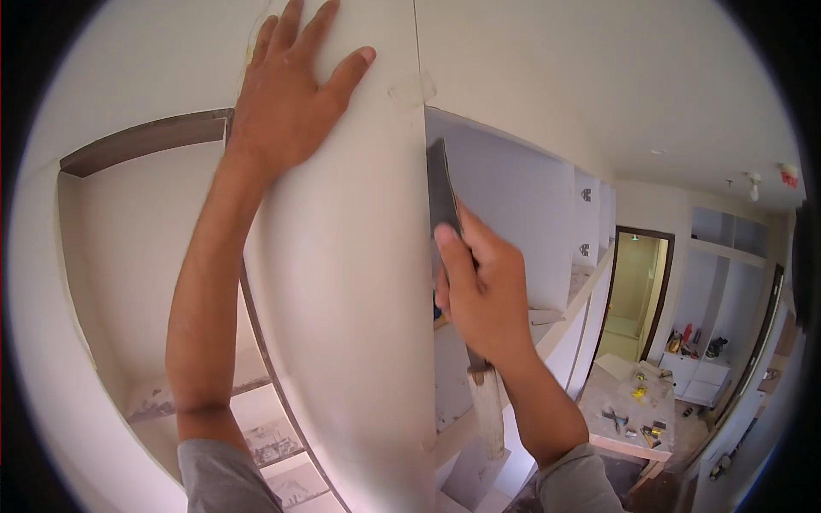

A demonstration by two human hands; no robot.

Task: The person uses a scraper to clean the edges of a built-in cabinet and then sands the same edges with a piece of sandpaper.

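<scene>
My left hand (295, 98) lies flat against a tall white panel (342, 282), near its upper left edge, with the fingers spread and the thumb pointing right. Their tips run up to the top of the view. In my right hand (486, 286) is a dark flat file (442, 184), gripped around its middle with the thumb along its face. The file stands nearly upright, close beside the panel's right edge at the cabinet opening. Its worn wooden handle (487, 410) hangs below my fist.
Behind the file is an open white cabinet (522, 188) with hinges on a divider. To the left sits a dark-trimmed recess (158, 256) with dusty shelves. Lower right, a table (616, 389) bears scattered tools. Beyond it are a doorway (634, 291) and a low white cabinet (701, 380).
</scene>
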